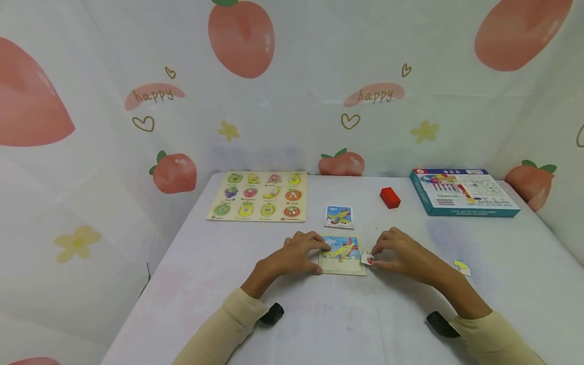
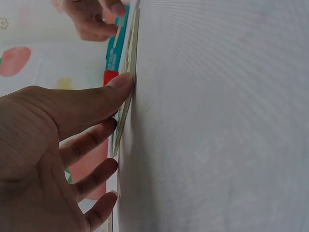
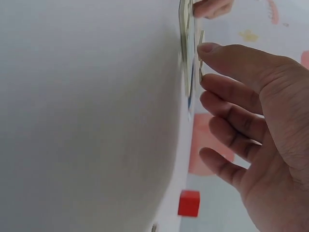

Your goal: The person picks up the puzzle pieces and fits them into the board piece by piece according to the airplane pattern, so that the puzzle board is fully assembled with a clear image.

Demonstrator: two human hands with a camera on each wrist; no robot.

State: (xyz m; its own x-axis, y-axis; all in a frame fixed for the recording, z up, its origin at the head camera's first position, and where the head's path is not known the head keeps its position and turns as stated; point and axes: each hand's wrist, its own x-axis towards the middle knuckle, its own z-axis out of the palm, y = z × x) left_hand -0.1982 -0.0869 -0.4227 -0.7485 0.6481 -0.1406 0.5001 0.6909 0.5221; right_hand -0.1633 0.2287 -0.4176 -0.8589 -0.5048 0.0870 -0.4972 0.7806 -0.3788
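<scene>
A wooden puzzle board [image 1: 342,268] lies on the table, its upper part filled with a yellow airplane on blue sky and its lower strip showing bare wood. My left hand [image 1: 298,254] holds the board's left side, thumb at the near corner and index finger on the picture. Between thumb and fingers, my right hand [image 1: 403,254] pinches a small puzzle piece [image 1: 366,258] just over the board's right edge. The right wrist view shows that puzzle piece [image 3: 202,38] edge-on, raised off the board. Another puzzle piece [image 1: 462,267], yellow and blue, lies off to the right.
Behind the board is a small airplane picture [image 1: 339,216]. A fruit board [image 1: 260,196] lies at the back left. A red block [image 1: 390,197] and a flat teal box [image 1: 465,192] are at the back right, before a peach-printed cloth [image 1: 292,111].
</scene>
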